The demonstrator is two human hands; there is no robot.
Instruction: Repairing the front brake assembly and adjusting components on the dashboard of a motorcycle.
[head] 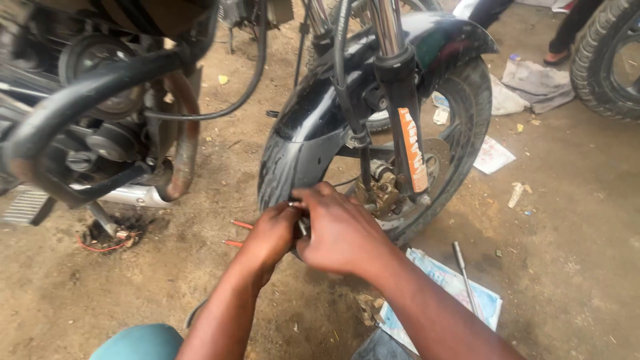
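Both hands closed at frame centre: left hand (270,235) and right hand (340,230) gripping a small metal part (295,205) against the front wheel (460,120), beside the brake caliper (381,193). Fitting stage, apparently; steady alignment needed next.

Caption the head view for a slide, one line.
Both hands, left and right, grip a small metal tool at a motorcycle's front wheel, above dirt ground.
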